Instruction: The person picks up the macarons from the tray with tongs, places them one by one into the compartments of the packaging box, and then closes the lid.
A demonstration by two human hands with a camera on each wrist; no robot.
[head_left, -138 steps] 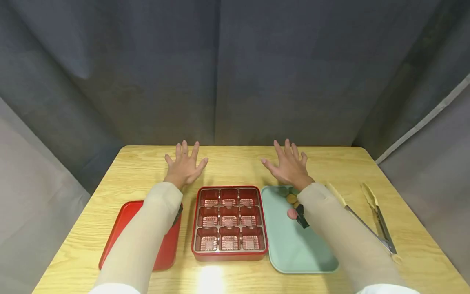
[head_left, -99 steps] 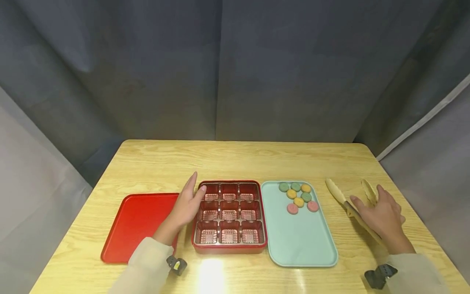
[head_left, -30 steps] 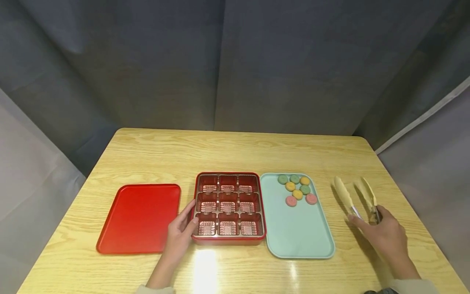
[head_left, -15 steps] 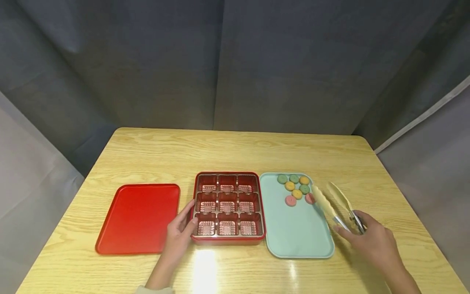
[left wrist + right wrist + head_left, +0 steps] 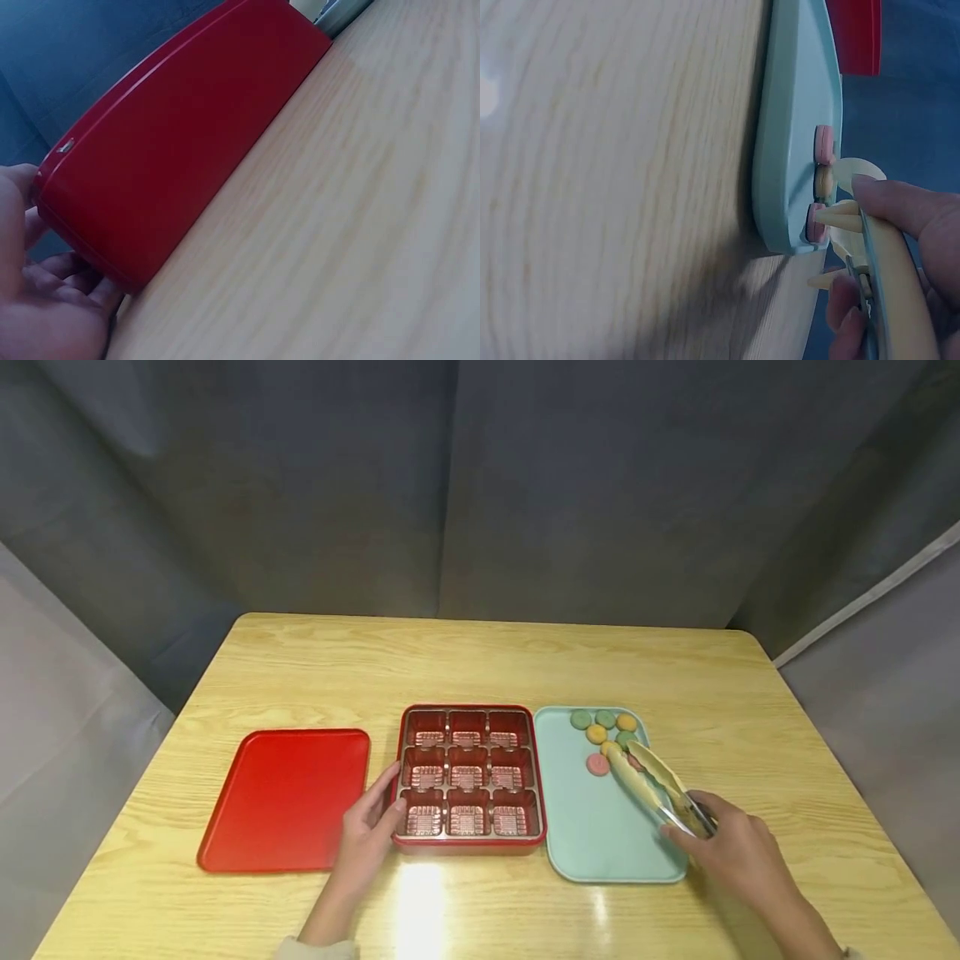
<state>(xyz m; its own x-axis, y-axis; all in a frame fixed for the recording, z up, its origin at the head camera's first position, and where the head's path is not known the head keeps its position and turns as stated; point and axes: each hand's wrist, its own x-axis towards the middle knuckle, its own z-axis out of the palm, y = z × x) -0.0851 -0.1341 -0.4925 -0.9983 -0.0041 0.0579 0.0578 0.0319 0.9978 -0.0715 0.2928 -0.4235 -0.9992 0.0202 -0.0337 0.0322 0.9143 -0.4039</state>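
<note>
My left hand (image 5: 363,835) holds the near left corner of a red box (image 5: 468,849), thumb at the rim and fingers along the outer wall. The box has a divided insert whose compartments are bare. With my right hand (image 5: 738,852) I grip a pair of tongs (image 5: 639,783) that have cream scalloped ends. Their spread tips reach over a mint green tray (image 5: 600,843), on either side of a pink macaron (image 5: 816,223) at its right edge. Another pink macaron (image 5: 597,765) lies to the left. Yellow macarons (image 5: 596,734) and green macarons (image 5: 581,719) sit farther back, some partly hidden by the tongs.
A flat red lid or tray (image 5: 288,802) lies left of the box on the wooden table (image 5: 480,660). The mint tray stands close against the box's right side. A dark curtain (image 5: 480,485) hangs behind the table's back edge.
From lying flat on the table, my hands went to the box and the tongs. The tongs were lifted and carried left over the mint tray. My left hand stays on the box.
</note>
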